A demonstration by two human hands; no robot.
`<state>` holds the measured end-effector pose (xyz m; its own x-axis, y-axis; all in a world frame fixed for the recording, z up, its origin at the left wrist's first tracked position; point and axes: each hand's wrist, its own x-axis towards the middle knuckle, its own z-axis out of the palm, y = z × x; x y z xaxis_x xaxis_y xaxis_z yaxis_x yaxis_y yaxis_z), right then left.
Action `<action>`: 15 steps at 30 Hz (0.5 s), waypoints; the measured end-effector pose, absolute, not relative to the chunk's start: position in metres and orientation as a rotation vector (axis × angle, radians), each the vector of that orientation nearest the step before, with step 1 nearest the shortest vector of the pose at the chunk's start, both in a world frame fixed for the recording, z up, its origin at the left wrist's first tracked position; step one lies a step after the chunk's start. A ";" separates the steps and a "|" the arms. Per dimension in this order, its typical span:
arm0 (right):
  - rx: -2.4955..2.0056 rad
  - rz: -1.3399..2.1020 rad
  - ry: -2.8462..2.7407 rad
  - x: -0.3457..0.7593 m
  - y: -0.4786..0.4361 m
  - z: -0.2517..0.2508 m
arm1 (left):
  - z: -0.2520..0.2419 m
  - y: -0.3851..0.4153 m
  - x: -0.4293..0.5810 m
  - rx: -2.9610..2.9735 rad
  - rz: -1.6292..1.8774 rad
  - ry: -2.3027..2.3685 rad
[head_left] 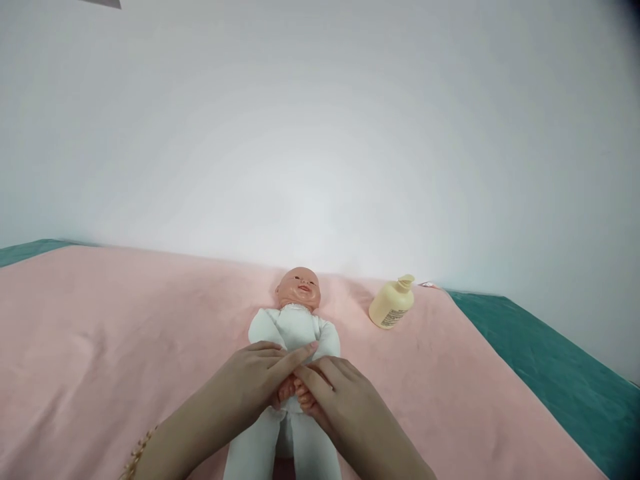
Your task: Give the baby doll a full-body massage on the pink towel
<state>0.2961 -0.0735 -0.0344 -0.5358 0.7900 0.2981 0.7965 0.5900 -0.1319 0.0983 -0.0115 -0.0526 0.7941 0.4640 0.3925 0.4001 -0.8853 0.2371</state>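
Observation:
A baby doll point(295, 327) in a white suit lies on its back on the pink blanket point(100, 347), head pointing away from me. My left hand point(255, 377) rests on the doll's belly, fingers stretched out flat across it. My right hand point(333, 390) lies beside it, fingers curled around the doll's small hands, which show orange between my two hands at the doll's waist. The fingertips of both hands touch over the belly. The doll's legs run down between my forearms toward the bottom edge.
A cream lotion bottle point(391, 303) lies tilted on the blanket to the right of the doll's head. A green sheet point(550, 360) shows beyond the blanket's right edge and at far left. A plain white wall rises behind.

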 end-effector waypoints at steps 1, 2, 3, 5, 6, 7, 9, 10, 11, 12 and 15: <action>-1.294 -0.029 -2.496 0.296 -0.073 -0.035 | -0.054 -0.012 0.099 2.830 0.661 0.701; -1.295 -0.030 -2.496 0.296 -0.073 -0.035 | -0.055 -0.012 0.099 2.823 0.656 0.710; -1.296 -0.033 -2.494 0.296 -0.073 -0.035 | -0.056 -0.012 0.099 2.821 0.660 0.714; -1.293 -0.046 -2.492 0.296 -0.074 -0.035 | -0.057 -0.012 0.099 2.821 0.678 0.713; -1.295 -0.055 -2.490 0.295 -0.074 -0.035 | -0.058 -0.012 0.099 2.818 0.691 0.711; -1.299 -0.060 -2.490 0.295 -0.074 -0.035 | -0.059 -0.011 0.099 2.814 0.697 0.709; -1.303 -0.055 -2.492 0.294 -0.075 -0.034 | -0.059 -0.011 0.100 2.811 0.677 0.708; -1.305 -0.044 -2.494 0.294 -0.075 -0.033 | -0.058 -0.011 0.100 2.811 0.664 0.709; -1.308 -0.028 -2.495 0.295 -0.075 -0.031 | -0.057 -0.011 0.100 2.815 0.655 0.709; -1.308 -0.008 -2.500 0.296 -0.075 -0.029 | -0.054 -0.012 0.099 2.825 0.651 0.708; -1.326 0.053 -2.501 0.304 -0.075 -0.019 | -0.044 -0.012 0.092 2.874 0.697 0.697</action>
<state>0.3041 -0.0753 -0.0193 -0.5240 0.8134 0.2527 0.8019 0.5711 -0.1755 0.0923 -0.0121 -0.0437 0.7901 0.4566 0.4090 0.4094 -0.8897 0.2021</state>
